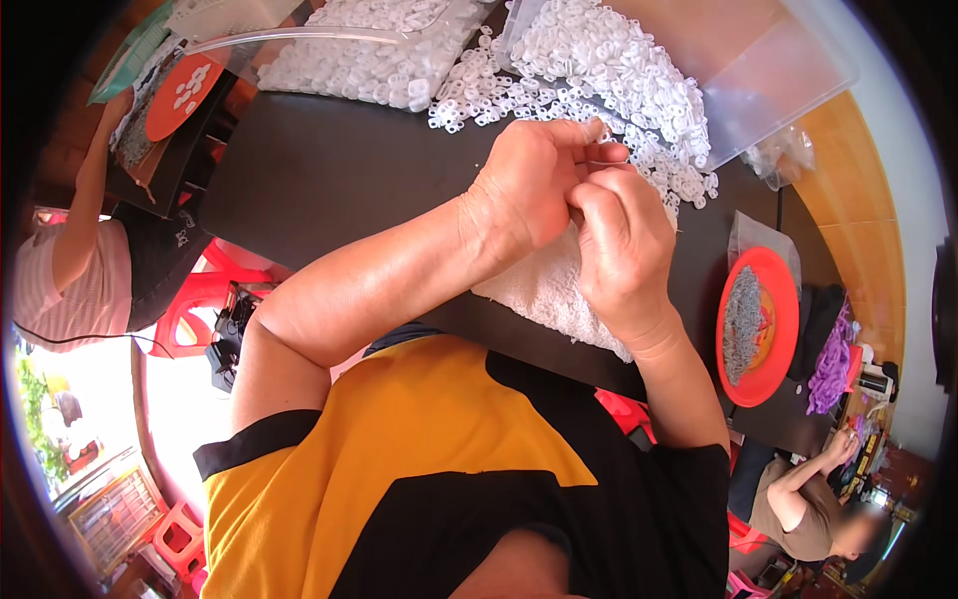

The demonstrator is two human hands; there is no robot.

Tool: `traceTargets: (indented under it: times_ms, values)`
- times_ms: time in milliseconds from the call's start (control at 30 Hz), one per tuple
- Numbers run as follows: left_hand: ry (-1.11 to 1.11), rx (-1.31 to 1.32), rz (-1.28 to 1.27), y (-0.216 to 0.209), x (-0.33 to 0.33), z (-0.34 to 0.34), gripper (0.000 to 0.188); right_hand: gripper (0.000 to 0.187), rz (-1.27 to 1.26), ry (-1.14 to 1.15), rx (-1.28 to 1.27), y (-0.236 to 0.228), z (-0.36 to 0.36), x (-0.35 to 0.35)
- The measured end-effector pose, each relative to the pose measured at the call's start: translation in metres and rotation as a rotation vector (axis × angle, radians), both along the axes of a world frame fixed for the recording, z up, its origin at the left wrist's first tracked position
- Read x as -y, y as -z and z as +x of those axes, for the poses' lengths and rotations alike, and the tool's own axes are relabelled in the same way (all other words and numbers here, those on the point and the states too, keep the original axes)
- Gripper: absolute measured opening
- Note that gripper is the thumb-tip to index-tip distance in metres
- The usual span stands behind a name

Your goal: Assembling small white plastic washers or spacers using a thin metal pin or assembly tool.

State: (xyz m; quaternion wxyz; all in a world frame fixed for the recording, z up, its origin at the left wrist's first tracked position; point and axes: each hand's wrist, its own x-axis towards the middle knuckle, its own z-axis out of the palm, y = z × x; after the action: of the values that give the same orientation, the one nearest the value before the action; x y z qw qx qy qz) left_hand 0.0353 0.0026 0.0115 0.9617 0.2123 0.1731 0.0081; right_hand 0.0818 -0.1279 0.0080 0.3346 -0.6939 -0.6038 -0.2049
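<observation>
1. The left hand (529,185) and the right hand (621,240) meet over the middle of the black table (329,170), fingertips pressed together, both closed narrow in a pinch.
2. Between the fingertips sits a small white plastic piece (607,150), mostly hidden. What shows is a thin sliver whose long axis runs left to right, its free end pointing right; the rest of its shape cannot be told.
3. Both hands seem to grip that one piece, the left from the far side and the right from the near side.
4. Under the hands lies a white towel (544,285), spread toward the near edge of the table.
5. Just beyond the hands, on the far right, a loose heap of white plastic rings (599,70) spills out of a clear plastic bin (768,70) onto the table, and its nearest rings lie just beside the knuckles.
6. On the far left, a second clear tray (369,50) holds more white pieces.
7. The bare table surface lies open to the left of the hands, reaching to its left edge.
8. To the right, near the table's right edge, stands a red plate (773,344) with a grey pile on it, well apart from the hands.
9. Other people sit at the far left and the near right, their hands away from this work.
</observation>
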Motion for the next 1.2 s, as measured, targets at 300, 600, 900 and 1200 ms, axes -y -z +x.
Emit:
traceTargets:
  times_ms: [300,600,900,1200]
  values:
    - [0.011,-0.018,-0.058,0.008,0.000,-0.002,0.021,0.022,0.012,-0.023,0.055,0.009,-0.003,-0.001]
    - [-0.015,0.014,-0.030,0.009,0.002,-0.001,0.021,0.021,0.040,-0.009,0.094,0.011,-0.003,-0.001]
    - [0.019,-0.016,-0.071,0.008,0.001,-0.003,0.021,0.020,-0.041,-0.076,-0.289,0.001,-0.006,0.006]
    - [-0.193,0.000,0.371,0.004,0.015,-0.004,0.007,0.015,0.138,0.061,-0.505,-0.017,0.017,0.015]
